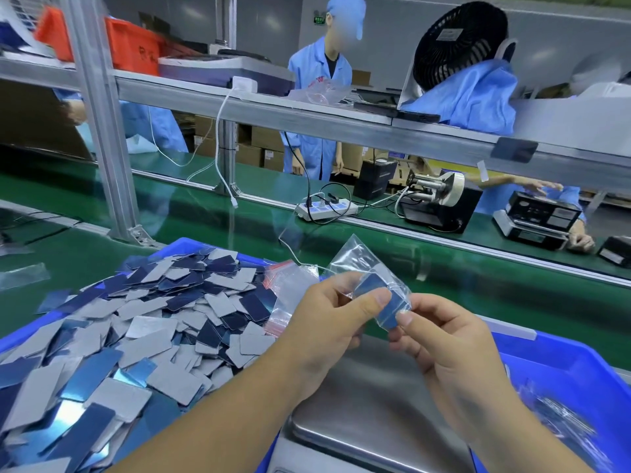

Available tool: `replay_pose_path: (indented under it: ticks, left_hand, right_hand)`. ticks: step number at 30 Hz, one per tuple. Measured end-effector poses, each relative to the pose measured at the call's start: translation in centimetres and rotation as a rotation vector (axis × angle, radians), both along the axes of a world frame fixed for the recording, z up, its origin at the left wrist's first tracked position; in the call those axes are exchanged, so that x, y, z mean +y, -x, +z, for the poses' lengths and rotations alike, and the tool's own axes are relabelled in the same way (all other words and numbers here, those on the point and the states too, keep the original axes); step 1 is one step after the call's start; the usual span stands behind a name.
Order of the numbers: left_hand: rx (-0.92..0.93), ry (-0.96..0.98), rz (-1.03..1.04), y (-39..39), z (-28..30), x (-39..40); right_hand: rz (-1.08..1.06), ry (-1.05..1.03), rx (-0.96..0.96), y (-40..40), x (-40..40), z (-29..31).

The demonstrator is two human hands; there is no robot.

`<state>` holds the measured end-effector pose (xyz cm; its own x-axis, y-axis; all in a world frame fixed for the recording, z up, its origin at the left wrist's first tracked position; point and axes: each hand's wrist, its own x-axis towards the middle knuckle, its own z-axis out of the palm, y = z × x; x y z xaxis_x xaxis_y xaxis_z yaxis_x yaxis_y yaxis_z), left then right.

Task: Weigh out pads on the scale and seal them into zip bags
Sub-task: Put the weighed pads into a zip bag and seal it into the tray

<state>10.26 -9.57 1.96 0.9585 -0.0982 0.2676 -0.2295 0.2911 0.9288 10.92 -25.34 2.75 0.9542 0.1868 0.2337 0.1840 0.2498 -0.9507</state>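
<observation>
My left hand (327, 315) and my right hand (447, 343) hold one small clear zip bag (370, 268) between them above the steel scale pan (368, 414). A few blue pads (386, 303) sit inside the bag's lower end. My left thumb and fingers pinch the bag over the pads, and my right thumb and forefinger pinch its lower corner. To the left, a blue bin (191, 245) is heaped with several loose grey and blue pads (143, 336). A stack of empty zip bags with red strips (290, 288) lies on that heap.
A second blue bin (580, 367) at right holds filled clear bags. Beyond runs a green conveyor belt (444, 261) with a power strip (326, 209), a tape dispenser (440, 199) and another scale (539, 218). Workers in blue coats stand across it. A fan (457, 46) sits on the shelf.
</observation>
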Motion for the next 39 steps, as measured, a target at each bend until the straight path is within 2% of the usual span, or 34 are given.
replay_pose_path:
  ticks: [5, 16, 22, 27, 31, 35, 39]
  left_hand:
    - [0.031, -0.032, 0.04, 0.0, -0.2, -0.2]
    - [0.009, 0.07, -0.052, -0.1, -0.3, -0.1]
    - [0.026, 0.021, -0.031, -0.4, -0.7, -0.3]
    - [0.087, -0.027, 0.015, -0.5, -1.3, -0.5]
    - [0.057, -0.085, -0.008, -0.3, -1.3, -0.4]
    - [0.118, -0.078, -0.027, -0.4, -1.4, -0.5]
    - [0.161, -0.001, -0.053, -0.4, -1.1, -0.4]
  right_hand:
    - [-0.015, 0.103, -0.062, -0.1, -0.3, -0.1]
    - [-0.003, 0.344, -0.268, -0.4, -1.1, 0.2]
    - [-0.035, 0.197, -0.148, -0.3, -0.7, -0.1]
    - [0.027, 0.053, 0.075, -0.3, -0.3, -0.2]
    - [0.015, 0.189, 0.009, -0.7, -1.0, 0.1]
    - [-0.048, 0.304, -0.092, -0.8, -1.2, -0.2]
    - [-0.08, 0.088, -0.016, -0.8, -0.5, -0.3]
